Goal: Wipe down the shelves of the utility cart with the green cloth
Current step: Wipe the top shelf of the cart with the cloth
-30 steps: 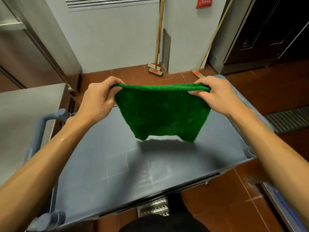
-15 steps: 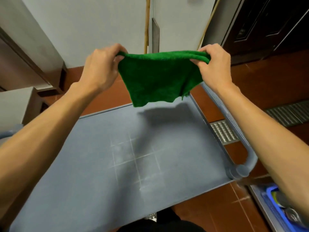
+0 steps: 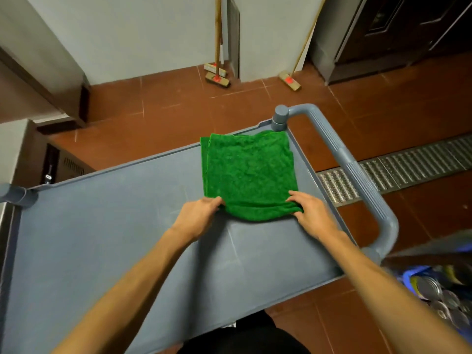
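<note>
The green cloth lies folded flat on the far right part of the grey cart's top shelf, close to the corner post. My left hand pinches the cloth's near left corner. My right hand grips its near right corner. Both hands rest low on the shelf surface. The shelf shows faint pale scuff lines near its middle. Lower shelves are hidden under the top one.
The cart's grey handle curves along the right side. Two brooms lean against the wall beyond. A metal floor drain grate runs to the right. A blue crate with metal cans sits at lower right. A steel counter stands left.
The cloth was held up in the air by its top corners; now it is laid flat on the shelf, with both hands lowered to its near edge.
</note>
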### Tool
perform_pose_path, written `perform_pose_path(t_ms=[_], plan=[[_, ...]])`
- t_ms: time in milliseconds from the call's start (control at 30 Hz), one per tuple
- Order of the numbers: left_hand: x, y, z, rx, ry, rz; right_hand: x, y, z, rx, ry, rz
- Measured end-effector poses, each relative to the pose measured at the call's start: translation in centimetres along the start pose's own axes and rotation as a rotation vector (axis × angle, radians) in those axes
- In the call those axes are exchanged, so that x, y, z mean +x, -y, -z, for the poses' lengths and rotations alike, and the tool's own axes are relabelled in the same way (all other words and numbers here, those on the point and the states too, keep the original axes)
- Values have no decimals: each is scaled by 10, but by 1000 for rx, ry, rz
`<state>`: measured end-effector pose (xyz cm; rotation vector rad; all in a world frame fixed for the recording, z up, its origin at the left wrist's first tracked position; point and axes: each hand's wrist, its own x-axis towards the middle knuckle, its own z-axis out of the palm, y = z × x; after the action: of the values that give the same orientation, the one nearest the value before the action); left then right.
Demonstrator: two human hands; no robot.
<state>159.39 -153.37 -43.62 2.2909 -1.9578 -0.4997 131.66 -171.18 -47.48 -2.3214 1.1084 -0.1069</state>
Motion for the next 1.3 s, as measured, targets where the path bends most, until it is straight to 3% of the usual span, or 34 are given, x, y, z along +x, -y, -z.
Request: perform_pose_path(t_ms=[533, 1300], plan=[[-58, 36, -26, -87, -136, -57, -64, 44, -49, 35, -83, -154], [-144, 137, -31, -185, -73, -47, -140, 170, -131, -25, -32, -289]])
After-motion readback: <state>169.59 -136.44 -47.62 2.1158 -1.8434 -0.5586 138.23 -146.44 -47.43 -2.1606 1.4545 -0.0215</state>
